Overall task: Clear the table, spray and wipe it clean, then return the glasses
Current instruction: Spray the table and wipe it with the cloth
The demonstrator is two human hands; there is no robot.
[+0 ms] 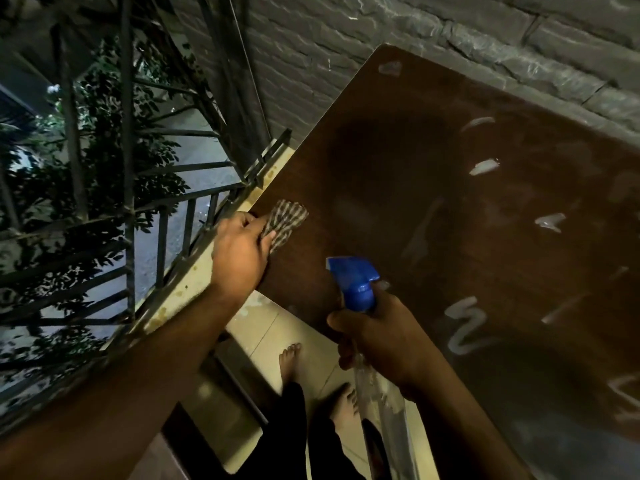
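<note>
Step in hand: wiping, likely. Left hand (242,252), fingers closed on checked cloth (288,220), presses it on brown surface (398,188) near left edge. Right hand (381,341) grips spray bottle (356,285), blue nozzle up. Wet streaks (464,327) wait right: next sweep across them. No glasses in view; bottle bottom cut off, dim.

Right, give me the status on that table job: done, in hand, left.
Done: the dark brown wooden table top shows no glasses, so clearing looks finished, and whitish wet streaks suggest spraying has begun. In hand: the left hand presses a striped grey cloth at the table's edge, while the right hand grips a clear spray bottle with a blue trigger head. Left: wiping off the streaks and returning the glasses, which are out of view.
</note>
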